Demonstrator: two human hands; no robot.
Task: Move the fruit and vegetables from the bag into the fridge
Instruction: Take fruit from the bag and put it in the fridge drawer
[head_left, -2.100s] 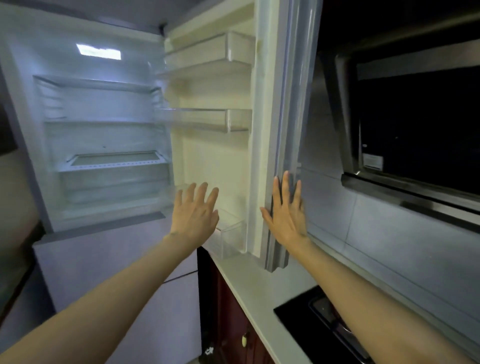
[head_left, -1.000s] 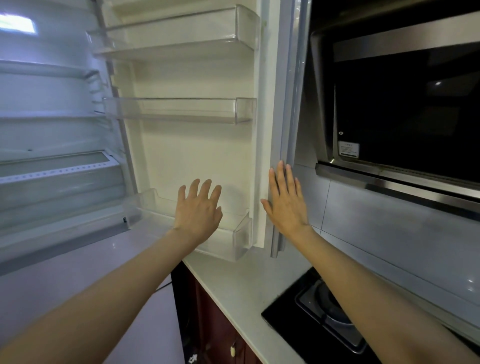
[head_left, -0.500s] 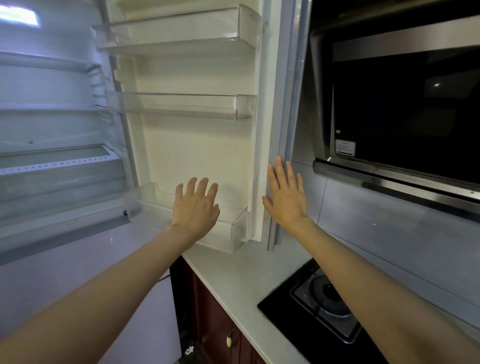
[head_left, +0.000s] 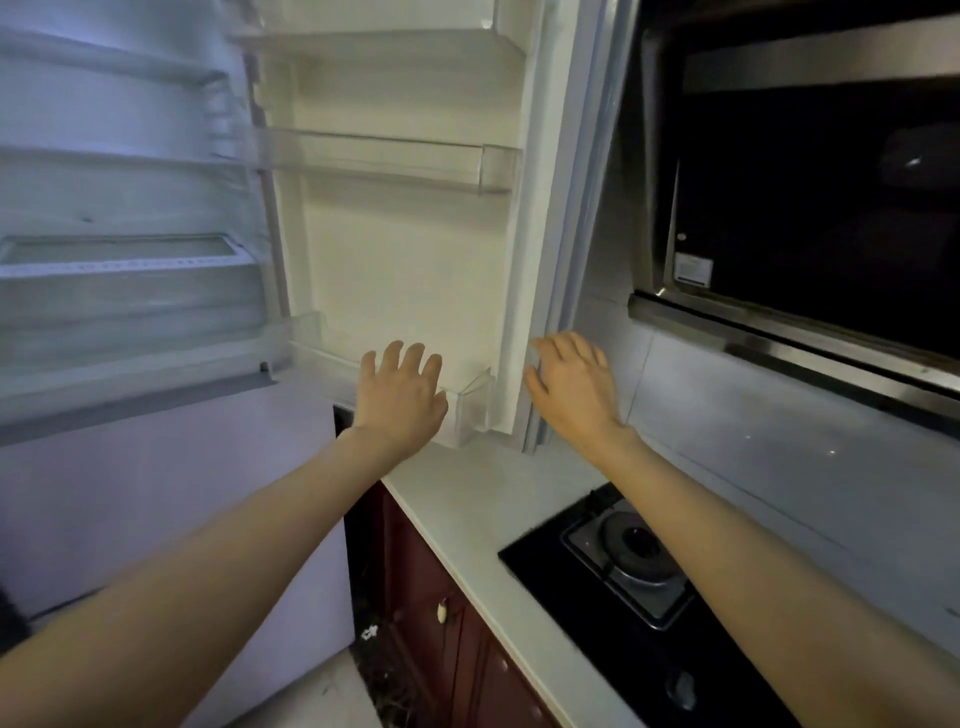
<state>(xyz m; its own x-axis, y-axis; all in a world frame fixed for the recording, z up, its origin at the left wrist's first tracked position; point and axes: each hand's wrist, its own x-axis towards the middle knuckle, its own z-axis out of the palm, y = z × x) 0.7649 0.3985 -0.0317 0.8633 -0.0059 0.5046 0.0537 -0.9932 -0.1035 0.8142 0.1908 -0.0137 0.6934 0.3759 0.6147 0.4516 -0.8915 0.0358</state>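
Both arms reach forward from the frame's bottom corners. Left hand (head_left: 400, 397), fingers spread and holding nothing, hovers before the lowest bin of the fridge door (head_left: 415, 291); right hand (head_left: 571, 387), loosely spread and also free, sits at the door's outer edge, whether touching I cannot tell. The door stands wide open, long axis upright, between the hands. No bag or produce in view; judged behind or below. Right of the door: white counter (head_left: 467, 499), hob (head_left: 623, 566), hood (head_left: 805, 208). Left of it: fridge (head_left: 119, 249), shelves bare.
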